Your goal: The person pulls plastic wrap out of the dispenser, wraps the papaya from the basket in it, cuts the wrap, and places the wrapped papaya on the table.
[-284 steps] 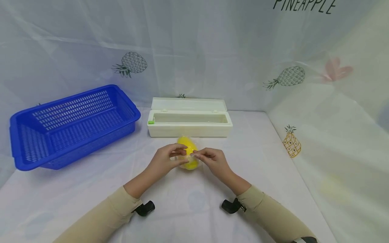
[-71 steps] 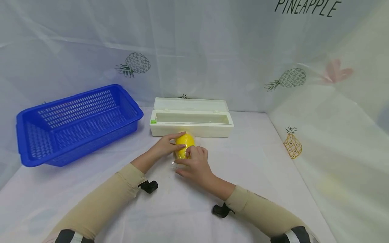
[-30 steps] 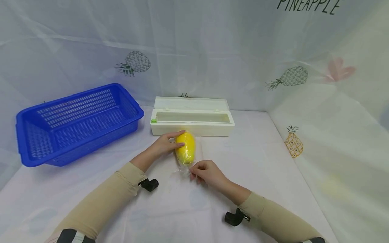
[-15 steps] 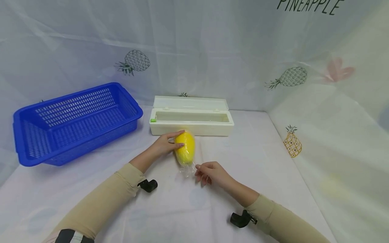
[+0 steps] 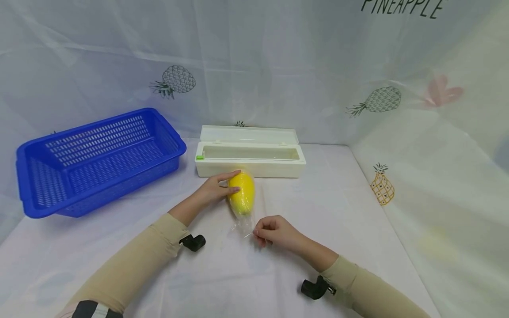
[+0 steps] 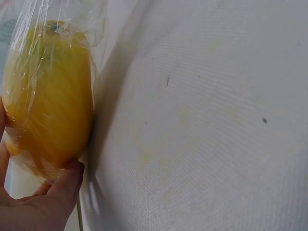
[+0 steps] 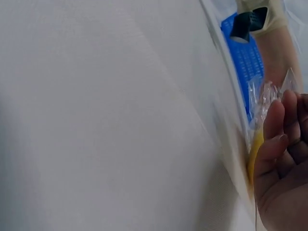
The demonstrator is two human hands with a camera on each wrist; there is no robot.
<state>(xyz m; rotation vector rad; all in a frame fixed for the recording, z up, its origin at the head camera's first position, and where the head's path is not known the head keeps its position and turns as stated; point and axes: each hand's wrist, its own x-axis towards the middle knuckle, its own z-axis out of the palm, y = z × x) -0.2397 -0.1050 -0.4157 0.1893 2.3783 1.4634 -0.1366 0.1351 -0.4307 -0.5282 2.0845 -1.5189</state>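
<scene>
A yellow oval fruit [image 5: 241, 192], its exact kind unclear, lies wrapped in clear plastic film, its narrower end toward the person. My left hand [image 5: 214, 187] holds it from the left, with thumb and fingers around its far part. In the left wrist view a greenish stem spot shows through the film on the fruit [image 6: 53, 96], with the left hand [image 6: 43, 204] gripping the other end. Loose plastic film [image 5: 243, 224] trails off the near end. My right hand [image 5: 278, 232] pinches this film's edge between thumb and forefinger; in the right wrist view the right hand [image 7: 284, 159] has curled fingers.
Just behind the fruit stands a long white film dispenser box [image 5: 254, 168], lid raised, with a small green slider at its left. A blue plastic basket [image 5: 119, 192] sits at the left. Printed white cloth [image 5: 278, 79] hangs behind and on the right.
Earlier both hands were at the fruit. My right hand has since drawn back toward the person, pulling the film's loose end out straight. The left hand keeps its grip, almost still over the last second.
</scene>
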